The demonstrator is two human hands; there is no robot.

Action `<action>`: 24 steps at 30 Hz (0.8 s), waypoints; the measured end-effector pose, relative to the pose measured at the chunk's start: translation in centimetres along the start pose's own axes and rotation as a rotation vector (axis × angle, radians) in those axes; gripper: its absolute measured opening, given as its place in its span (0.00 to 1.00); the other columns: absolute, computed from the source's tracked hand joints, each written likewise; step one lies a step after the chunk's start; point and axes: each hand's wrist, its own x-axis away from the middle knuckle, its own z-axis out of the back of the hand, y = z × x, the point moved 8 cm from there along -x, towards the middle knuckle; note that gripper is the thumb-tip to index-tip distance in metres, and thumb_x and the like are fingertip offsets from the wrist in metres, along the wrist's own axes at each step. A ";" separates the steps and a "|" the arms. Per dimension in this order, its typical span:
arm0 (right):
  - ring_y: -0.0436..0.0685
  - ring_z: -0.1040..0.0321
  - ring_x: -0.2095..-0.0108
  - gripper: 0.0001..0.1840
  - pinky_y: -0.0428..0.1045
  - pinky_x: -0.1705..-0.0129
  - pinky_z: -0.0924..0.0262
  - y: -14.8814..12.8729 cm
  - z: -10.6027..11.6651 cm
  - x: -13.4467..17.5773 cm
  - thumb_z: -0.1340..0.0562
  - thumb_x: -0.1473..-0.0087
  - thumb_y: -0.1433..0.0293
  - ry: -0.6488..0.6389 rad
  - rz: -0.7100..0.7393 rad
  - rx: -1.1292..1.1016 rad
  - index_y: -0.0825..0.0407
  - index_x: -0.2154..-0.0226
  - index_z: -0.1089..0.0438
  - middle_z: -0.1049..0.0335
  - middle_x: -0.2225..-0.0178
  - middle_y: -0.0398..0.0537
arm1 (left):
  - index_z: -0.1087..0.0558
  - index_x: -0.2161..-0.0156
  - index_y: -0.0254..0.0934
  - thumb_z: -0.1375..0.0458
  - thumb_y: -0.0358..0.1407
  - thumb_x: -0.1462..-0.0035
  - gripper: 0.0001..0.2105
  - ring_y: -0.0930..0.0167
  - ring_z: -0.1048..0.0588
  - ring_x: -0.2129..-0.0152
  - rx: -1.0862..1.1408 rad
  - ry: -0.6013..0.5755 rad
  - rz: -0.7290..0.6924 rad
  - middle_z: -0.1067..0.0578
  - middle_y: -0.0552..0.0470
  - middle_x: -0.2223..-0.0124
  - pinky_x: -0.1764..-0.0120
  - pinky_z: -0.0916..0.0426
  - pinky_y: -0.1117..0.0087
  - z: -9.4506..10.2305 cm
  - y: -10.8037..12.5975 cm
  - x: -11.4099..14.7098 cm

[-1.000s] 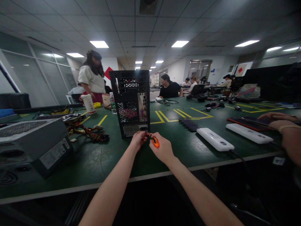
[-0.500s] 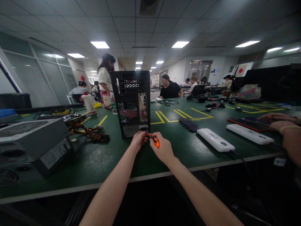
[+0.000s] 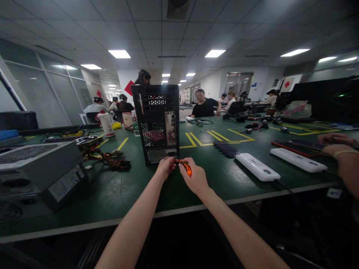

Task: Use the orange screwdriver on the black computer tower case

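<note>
A black computer case [image 3: 143, 142] stands upright on the green table, its rear panel with ports and perforated grilles facing me. At its lower right corner, my right hand [image 3: 194, 175] is closed around an orange and black screwdriver [image 3: 188, 169], whose tip points toward the case. My left hand [image 3: 166, 166] is beside the tip, just in front of the bottom of the case. Its fingers are pinched together, and whatever is between them is too small or hidden to make out.
Grey power supply units [image 3: 36, 172] sit at the left, with bundled cables [image 3: 112, 160] behind. White power banks [image 3: 256, 167] and phones [image 3: 297, 146] lie at the right, near another person's hands [image 3: 340, 147]. A tumbler [image 3: 106, 124] and bottle [image 3: 135, 125] stand behind the case.
My right hand and the screwdriver have shifted very slightly right; my left hand stays put. In the background, a standing person has moved behind the case.
</note>
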 end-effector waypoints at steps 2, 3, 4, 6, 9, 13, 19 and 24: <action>0.51 0.36 0.74 0.10 0.44 0.71 0.47 0.1 -0.1 0.0 0.50 0.49 0.65 -0.001 0.000 0.009 0.50 0.64 0.40 0.34 0.74 0.42 | 0.34 0.70 0.31 0.44 0.31 0.55 0.06 0.80 0.35 0.86 -0.005 -0.002 0.001 0.29 0.49 0.75 0.84 0.43 0.80 0.0 0.0 0.0; 0.51 0.36 0.73 0.10 0.44 0.71 0.47 0.0 0.0 0.0 0.49 0.50 0.66 0.006 0.009 0.014 0.50 0.64 0.40 0.34 0.73 0.42 | 0.34 0.70 0.31 0.44 0.31 0.55 0.06 0.81 0.35 0.86 -0.007 -0.004 0.001 0.29 0.49 0.75 0.84 0.43 0.80 0.0 0.0 0.0; 0.51 0.36 0.73 0.09 0.44 0.71 0.47 -0.1 0.0 0.1 0.49 0.51 0.66 0.014 0.018 0.017 0.50 0.65 0.40 0.33 0.73 0.42 | 0.34 0.69 0.30 0.44 0.31 0.55 0.06 0.81 0.35 0.86 -0.010 -0.004 0.002 0.29 0.49 0.74 0.83 0.43 0.80 0.0 0.0 0.0; 0.51 0.36 0.73 0.09 0.44 0.71 0.46 -0.2 0.1 0.1 0.49 0.52 0.67 0.023 0.027 0.013 0.50 0.65 0.40 0.33 0.72 0.43 | 0.33 0.69 0.30 0.44 0.31 0.55 0.07 0.80 0.35 0.85 -0.015 -0.005 0.007 0.28 0.49 0.74 0.83 0.43 0.80 0.0 0.0 0.1; 0.51 0.36 0.73 0.09 0.44 0.71 0.46 -0.3 0.2 0.1 0.49 0.52 0.67 0.025 0.023 0.007 0.50 0.65 0.40 0.33 0.72 0.43 | 0.33 0.68 0.30 0.44 0.31 0.55 0.07 0.80 0.35 0.85 -0.017 -0.002 0.015 0.29 0.49 0.74 0.83 0.43 0.79 -0.1 0.1 0.3; 0.51 0.36 0.73 0.09 0.45 0.71 0.46 -0.1 0.2 0.1 0.49 0.52 0.67 0.024 0.012 0.005 0.49 0.65 0.41 0.33 0.72 0.43 | 0.34 0.69 0.29 0.45 0.30 0.55 0.07 0.80 0.36 0.86 -0.014 0.008 0.017 0.29 0.49 0.75 0.84 0.43 0.80 -0.3 0.3 0.5; 0.51 0.36 0.73 0.09 0.45 0.71 0.46 0.0 0.1 0.2 0.48 0.53 0.67 0.019 0.009 0.025 0.49 0.66 0.42 0.34 0.72 0.42 | 0.34 0.68 0.29 0.44 0.31 0.56 0.08 0.80 0.35 0.85 -0.020 -0.004 0.009 0.29 0.48 0.74 0.84 0.43 0.79 -0.2 0.2 0.4; 0.51 0.36 0.73 0.09 0.45 0.71 0.47 0.0 0.1 0.1 0.48 0.53 0.67 0.014 0.005 0.046 0.49 0.66 0.42 0.34 0.73 0.41 | 0.34 0.68 0.29 0.44 0.31 0.56 0.08 0.80 0.35 0.85 -0.018 -0.003 0.007 0.29 0.48 0.74 0.84 0.43 0.79 -0.1 0.1 0.3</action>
